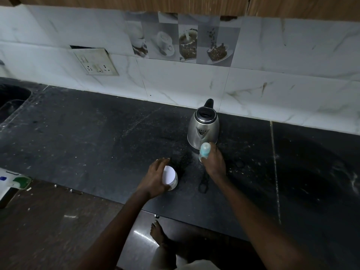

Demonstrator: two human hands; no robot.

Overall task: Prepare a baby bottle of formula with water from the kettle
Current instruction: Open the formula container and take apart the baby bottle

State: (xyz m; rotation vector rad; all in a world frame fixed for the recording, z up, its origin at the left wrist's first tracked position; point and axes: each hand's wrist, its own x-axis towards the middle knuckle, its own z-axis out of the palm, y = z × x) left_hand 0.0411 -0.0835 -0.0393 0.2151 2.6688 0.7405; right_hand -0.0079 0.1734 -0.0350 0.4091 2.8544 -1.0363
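While gripped: translucent bottle (204, 152), round white-lidded jar (171, 177).

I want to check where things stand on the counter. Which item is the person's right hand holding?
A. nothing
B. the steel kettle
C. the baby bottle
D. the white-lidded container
C: the right hand is wrapped around the baby bottle just in front of the kettle, while the left hand is on the white-lidded container.

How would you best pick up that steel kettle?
Probably by the black handle at the back of the kettle, reaching over from above: its spout faces the person, the handle rises at the wall side, and the steel body is wide and smooth.
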